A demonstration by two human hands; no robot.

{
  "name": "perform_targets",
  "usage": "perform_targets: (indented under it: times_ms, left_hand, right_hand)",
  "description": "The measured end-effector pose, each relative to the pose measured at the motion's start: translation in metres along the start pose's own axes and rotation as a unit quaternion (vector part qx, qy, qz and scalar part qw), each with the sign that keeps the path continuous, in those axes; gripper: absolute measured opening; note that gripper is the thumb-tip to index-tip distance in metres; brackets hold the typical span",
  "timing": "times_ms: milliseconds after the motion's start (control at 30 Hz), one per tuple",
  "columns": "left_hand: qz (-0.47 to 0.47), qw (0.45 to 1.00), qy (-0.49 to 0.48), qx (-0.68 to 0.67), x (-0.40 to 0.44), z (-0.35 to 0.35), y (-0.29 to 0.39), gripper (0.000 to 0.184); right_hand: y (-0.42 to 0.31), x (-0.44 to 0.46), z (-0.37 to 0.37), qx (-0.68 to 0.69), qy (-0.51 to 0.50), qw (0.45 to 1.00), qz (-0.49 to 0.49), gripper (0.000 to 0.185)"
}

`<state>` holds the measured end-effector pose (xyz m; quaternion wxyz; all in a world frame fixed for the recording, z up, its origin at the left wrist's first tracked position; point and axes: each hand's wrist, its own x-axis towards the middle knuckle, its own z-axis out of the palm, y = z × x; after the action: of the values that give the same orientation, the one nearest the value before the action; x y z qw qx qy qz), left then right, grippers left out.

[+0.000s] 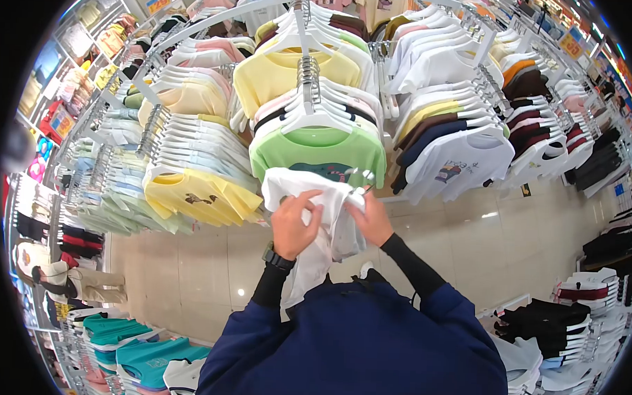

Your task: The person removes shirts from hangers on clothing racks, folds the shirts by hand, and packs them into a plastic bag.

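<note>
A white shirt [333,191] hangs bunched between my two hands, in front of the rack. My left hand [297,225] lies at its left side with bent fingers closed on the cloth. At the opposite side, my right hand [369,220] grips the shirt's edge. Small shiny white pieces show just above the right fingers; I cannot make out what they are. Directly behind the white shirt hangs a light green T-shirt [318,149] on a white hanger, its dark print partly covered.
Yellow T-shirts [201,197] hang to the left, and a white printed T-shirt [460,164] hangs to the right. A metal rack bar [305,37] runs forward between them. Teal shirts [154,359] hang at lower left. A person [83,285] stands at far left on the tiled floor [181,269].
</note>
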<state>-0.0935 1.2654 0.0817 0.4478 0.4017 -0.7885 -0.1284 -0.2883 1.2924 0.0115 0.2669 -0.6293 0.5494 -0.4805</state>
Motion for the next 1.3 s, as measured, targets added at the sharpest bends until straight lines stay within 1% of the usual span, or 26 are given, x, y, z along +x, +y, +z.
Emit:
perform_targets:
  times_ms: [33,67,100,133,167,233,267,300,333,467,533,633,733,833,933,1033,1133,1233,1300]
  left_hand:
    - [-0.014,1.000,0.006,0.010,0.000,-0.005,-0.007,0.017]
    - [-0.073,0.997,-0.015,-0.003,-0.001,-0.010,-0.013,0.013]
    - [-0.082,0.996,-0.031,0.013,0.000,-0.016,-0.016,0.013]
    - [-0.092,0.994,-0.047,0.028,0.004,-0.024,-0.017,0.012]
    - [-0.101,0.992,-0.062,0.044,0.008,-0.028,-0.019,0.011]
    - [-0.071,0.997,-0.036,0.016,0.018,-0.029,-0.022,0.009]
    - [-0.060,0.998,-0.027,0.006,0.025,-0.031,-0.017,0.009]
    - [-0.049,0.999,-0.018,-0.004,0.031,-0.034,-0.011,0.009]
    - [-0.060,0.997,-0.049,-0.001,0.037,-0.041,0.000,0.019]
    - [0.011,0.970,-0.192,-0.147,0.058,-0.061,0.006,0.038]
    - [0.040,0.947,-0.250,-0.199,0.063,-0.063,0.001,0.048]
    - [0.124,0.960,-0.240,-0.070,0.064,-0.059,-0.019,0.050]
    - [0.152,0.975,-0.158,0.043,0.061,-0.056,-0.009,0.046]
    - [0.206,0.968,-0.084,0.118,0.060,-0.051,-0.017,0.038]
    - [0.198,0.970,-0.068,0.120,0.060,-0.046,-0.029,0.039]
    - [0.223,0.968,-0.003,0.113,0.063,-0.042,-0.032,0.040]
    - [0.207,0.971,0.004,0.120,0.072,-0.042,-0.017,0.020]
    - [0.066,0.995,-0.076,0.000,0.074,-0.032,-0.018,0.014]
    - [-0.010,0.982,-0.180,-0.057,0.072,-0.034,-0.016,0.015]
  right_hand:
    - [0.001,0.006,-0.008,0.002,0.007,1.000,-0.004,0.039]
    - [0.002,0.012,-0.016,0.004,0.013,1.000,-0.007,0.041]
    - [0.005,0.016,-0.023,0.006,0.018,1.000,-0.009,0.043]
    - [0.010,0.020,-0.030,-0.009,0.008,1.000,0.013,0.049]
    - [0.012,0.025,-0.035,0.004,0.002,1.000,0.013,0.050]
    - [0.004,0.035,-0.044,0.029,-0.012,0.999,0.012,0.051]
    - [-0.006,0.038,-0.049,0.044,-0.029,0.998,0.030,0.051]
    - [-0.011,0.041,-0.050,0.044,-0.032,0.998,0.021,0.051]
    - [-0.014,0.043,-0.051,0.043,-0.036,0.998,0.012,0.051]
    - [-0.023,0.048,-0.051,0.059,-0.052,0.997,0.011,0.051]
    - [-0.020,0.048,-0.050,0.034,-0.041,0.998,-0.011,0.046]
    - [-0.012,0.048,-0.050,0.013,-0.026,0.999,-0.026,0.043]
    - [-0.012,0.051,-0.053,0.019,-0.026,0.999,-0.008,0.042]
    - [-0.012,0.053,-0.055,0.029,-0.030,0.999,0.004,0.042]
    - [-0.020,0.055,-0.059,0.026,-0.038,0.999,0.016,0.041]
    - [-0.023,0.059,-0.061,0.022,-0.041,0.999,0.005,0.042]
    - [-0.025,0.066,-0.064,0.023,-0.046,0.998,-0.027,0.043]
    - [-0.036,0.070,-0.067,0.028,-0.049,0.998,-0.034,0.044]
    - [-0.037,0.072,-0.069,0.032,-0.043,0.998,-0.024,0.044]
